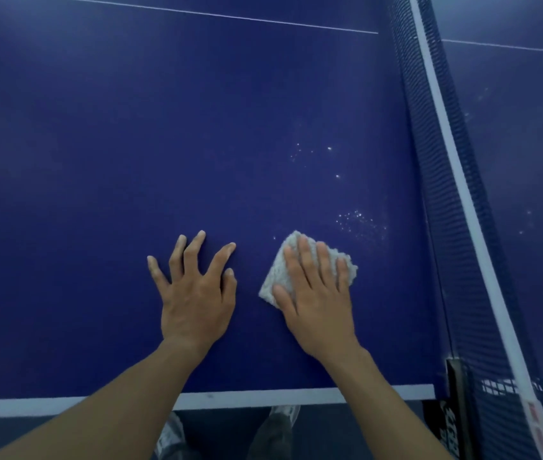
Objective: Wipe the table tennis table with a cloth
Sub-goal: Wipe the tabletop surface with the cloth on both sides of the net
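Pressing the right hand [316, 293] palm-down on the cloth [275, 277], fingers lying straight and close together across it, thumb resting on its near left edge: flat and open, not curling round anything. Pinning that pale, nubbly cloth to the blue table [114, 144], over on the right of this half, near the net [436, 194] but not touching it. Leaving only the cloth's far corner and its left and right edges peeking out from under the hand. Planting the left hand [197, 293] just beside, to the left and apart from the cloth, fingers spread wide and a little arched, tips touching the bare surface, holding nothing. Spotting a scatter of white specks [356, 220] just beyond the cloth, between it and the net, with a few more further up the table. Catching the dark mesh net on the right, white band along its top, and more faint specks on the far half [528, 144] behind it. Picking out a thin white line [197, 13] crossing the top of the view and a broad white edge line [296, 398] along the near side, both forearms reaching in over it. Glimpsing two shoes [283, 415] on the dark floor below that edge, and a black clamp [455, 410] at the net's near end, lettering too blurred for reading.
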